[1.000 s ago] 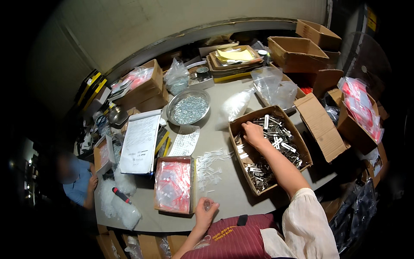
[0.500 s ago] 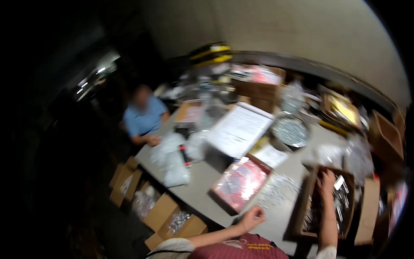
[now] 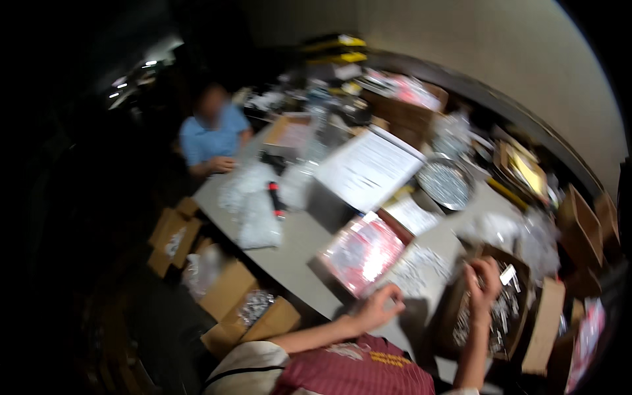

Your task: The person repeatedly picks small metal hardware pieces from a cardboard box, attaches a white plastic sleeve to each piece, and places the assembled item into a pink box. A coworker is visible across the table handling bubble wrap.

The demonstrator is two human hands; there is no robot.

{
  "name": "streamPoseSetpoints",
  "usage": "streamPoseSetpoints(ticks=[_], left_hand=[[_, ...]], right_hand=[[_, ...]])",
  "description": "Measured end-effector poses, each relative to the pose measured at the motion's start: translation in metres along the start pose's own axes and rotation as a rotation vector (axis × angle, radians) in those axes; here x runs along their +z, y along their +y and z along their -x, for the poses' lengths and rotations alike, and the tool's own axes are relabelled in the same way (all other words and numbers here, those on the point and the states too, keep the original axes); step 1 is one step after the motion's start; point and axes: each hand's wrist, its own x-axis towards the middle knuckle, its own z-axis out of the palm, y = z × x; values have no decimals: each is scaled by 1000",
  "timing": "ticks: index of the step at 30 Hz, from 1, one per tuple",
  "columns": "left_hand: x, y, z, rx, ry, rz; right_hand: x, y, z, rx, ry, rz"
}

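Note:
My left hand (image 3: pixel 380 309) is over the near table edge, beside a shallow box (image 3: pixel 364 255) of red-and-clear plastic packets. Its thumb and fingers curl toward each other; whatever they hold, if anything, is too small to make out. Raised above a brown carton (image 3: pixel 454 342) of small metal parts (image 3: pixel 503 313), my right hand (image 3: pixel 482 283) has bent fingers drawn together in a pinch. Blur hides what is between them. Small pale pieces (image 3: pixel 421 266) lie scattered on the table between the packet box and the carton.
A printed sheet (image 3: pixel 372 171) tops a white box. Behind it are a round metal bowl (image 3: pixel 446 184) of small parts and plastic bags (image 3: pixel 540 247). A red-and-black tool (image 3: pixel 275 200) lies by clear bags at left. Open cartons (image 3: pixel 230 293) stand below; a co-worker (image 3: pixel 214 135) sits across.
My right hand has lifted out of the carton of metal parts and moved left. My left hand has risen slightly toward the packet box. The whole view has shifted a little.

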Motion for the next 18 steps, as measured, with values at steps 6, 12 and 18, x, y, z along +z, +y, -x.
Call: streamPoseSetpoints(ticks=[6, 12, 18], left_hand=[[-11, 49, -15, 84, 30, -142], [-5, 52, -19, 191, -81, -250], [-2, 49, -23, 234, -114, -291]], right_hand=[[6, -52, 15, -114, -13, -11], [7, -62, 35, -103, -115, -32], [13, -63, 49, 153, -464, -196]])
